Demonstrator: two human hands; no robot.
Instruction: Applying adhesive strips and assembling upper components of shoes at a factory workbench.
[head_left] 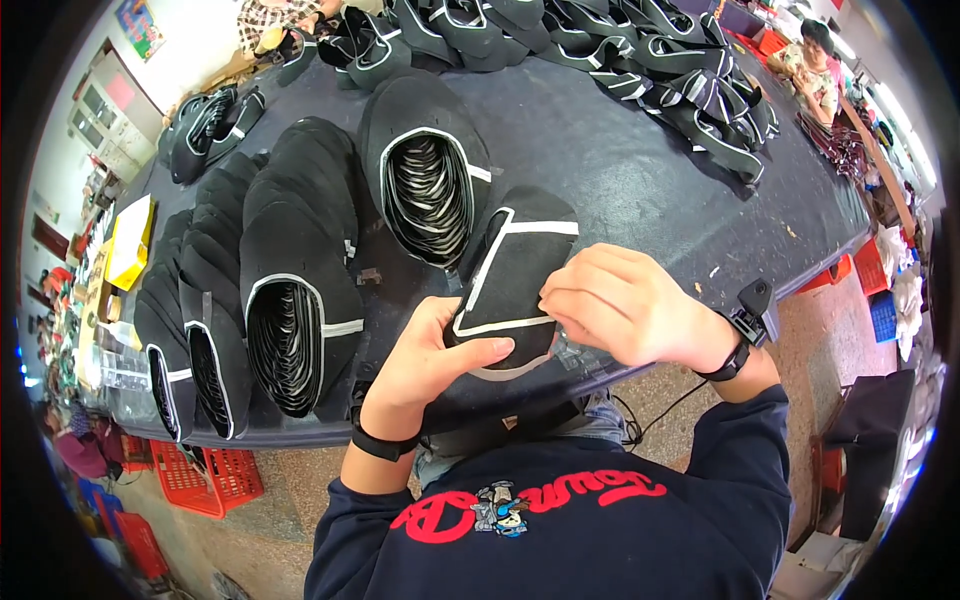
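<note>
A black shoe upper [515, 270] with white edge tape is held in front of me, close to the table's front edge. My left hand [435, 355] grips its lower left end, the thumb lying over the white-taped edge. At its right side my right hand [620, 305] has its fingers curled and pinched against the edge; the fingertips are partly hidden. Just beyond it stands a nested stack of black shoe uppers [425, 115] with a white-edged opening. To the left, another nested stack [295, 235] lies beside two narrower stacks [215, 270].
The dark table [600, 140] bears a heap of loose black uppers [670, 70] at the far side and a small bunch [210, 130] at far left. A yellow box [130, 245] stands at left. Red crates [205, 480] sit below. Another person [810, 75] sits at far right.
</note>
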